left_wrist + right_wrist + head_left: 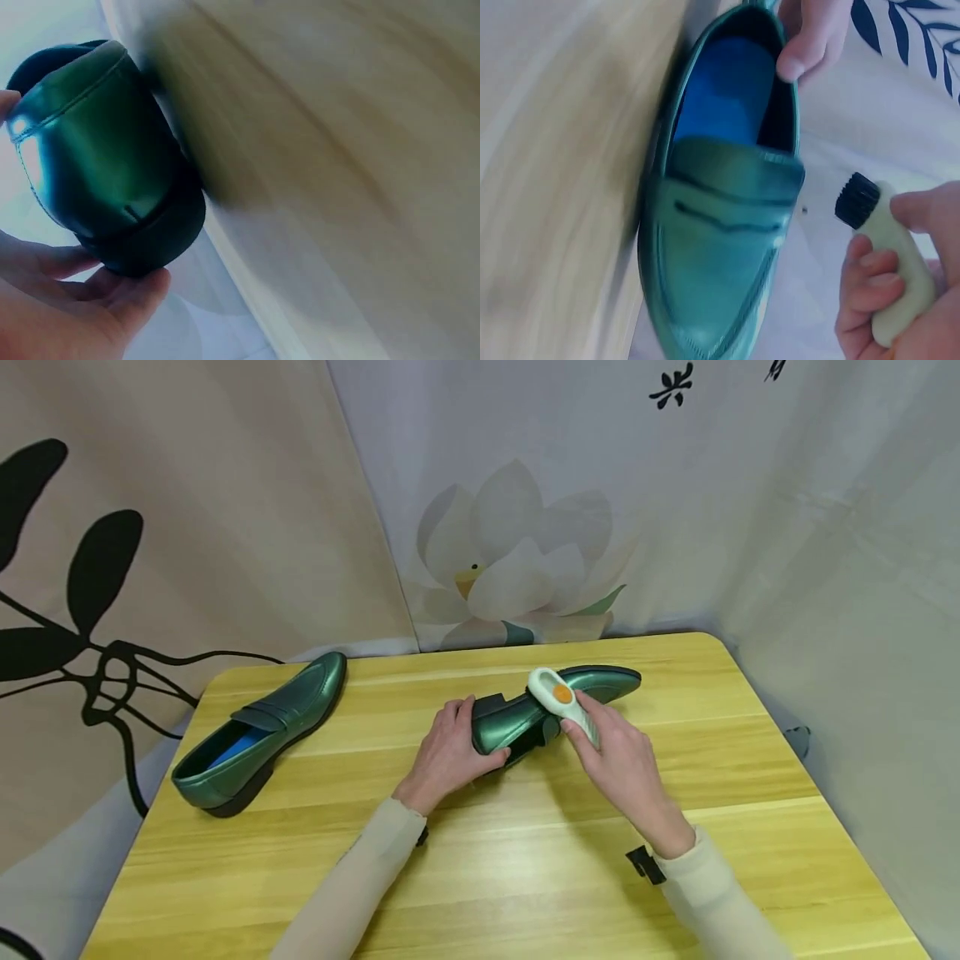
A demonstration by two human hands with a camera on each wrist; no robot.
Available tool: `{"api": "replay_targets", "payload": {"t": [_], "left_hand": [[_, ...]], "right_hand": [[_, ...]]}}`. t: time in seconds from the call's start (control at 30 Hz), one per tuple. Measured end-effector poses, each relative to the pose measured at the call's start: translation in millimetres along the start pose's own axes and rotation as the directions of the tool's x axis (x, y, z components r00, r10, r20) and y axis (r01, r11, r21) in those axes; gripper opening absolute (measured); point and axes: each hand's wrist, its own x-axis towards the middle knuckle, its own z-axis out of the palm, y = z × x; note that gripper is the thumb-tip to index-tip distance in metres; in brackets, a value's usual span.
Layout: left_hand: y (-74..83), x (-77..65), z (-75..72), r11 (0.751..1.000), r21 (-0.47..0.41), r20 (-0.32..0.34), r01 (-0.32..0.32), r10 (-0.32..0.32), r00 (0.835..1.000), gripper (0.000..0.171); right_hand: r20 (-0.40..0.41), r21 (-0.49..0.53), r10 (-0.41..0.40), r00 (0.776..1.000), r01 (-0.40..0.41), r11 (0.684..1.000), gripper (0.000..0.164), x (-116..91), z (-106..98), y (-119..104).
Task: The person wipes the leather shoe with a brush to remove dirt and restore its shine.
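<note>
A green metallic loafer (506,727) lies tipped on its side on the wooden table, toe pointing right. At its heel end, my left hand (450,747) grips it, thumb at the opening and fingers round the back. The left wrist view shows the heel (161,232) with fingertips against it. In my right hand (622,760) is a small shoe brush (544,683) with a pale handle and an orange spot. Short black bristles (856,200) face the loafer's side in the right wrist view, a small gap away. A blue insole (724,90) shows inside.
The matching green loafer (296,710) stands upright at the table's left, toe toward the back. Behind the wooden table (465,877) hangs a pale curtain (262,510) with printed leaves and a flower, close to the back edge.
</note>
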Motion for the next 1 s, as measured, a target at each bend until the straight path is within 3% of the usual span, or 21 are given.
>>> {"api": "replay_targets", "payload": {"t": [0.27, 0.43, 0.6, 0.83, 1.0], "left_hand": [[5.9, 8.7, -11.4, 0.987, -0.096, 0.064, 0.132, -0.126, 0.99, 0.095], [4.8, 10.0, -21.3, 0.971, -0.12, 0.136, 0.207, -0.19, 0.972, 0.096], [-5.7, 7.8, -33.3, 0.953, -0.14, 0.236, 0.27, -0.233, 0.943, 0.089], [-19.5, 4.5, -42.2, 0.945, -0.145, 0.328, 0.293, -0.234, 0.915, 0.087], [-22.7, 5.8, -43.8, 0.949, -0.127, 0.342, 0.289, -0.232, 0.91, 0.086]], "right_hand": [[-0.061, 0.047, 0.11, 0.992, -0.108, 0.993, 0.041, 1.9, -21.6, 20.9], [-0.063, 0.048, 0.138, 0.988, -0.135, 0.99, 0.042, -0.2, -26.9, 30.0], [-0.055, 0.043, 0.166, 0.985, -0.164, 0.986, 0.043, -2.2, -29.1, 37.4], [-0.033, 0.04, 0.178, 0.983, -0.177, 0.983, 0.046, -4.4, -29.4, 41.4], [-0.028, 0.041, 0.178, 0.984, -0.177, 0.983, 0.045, -5.3, -28.8, 42.5]]}}
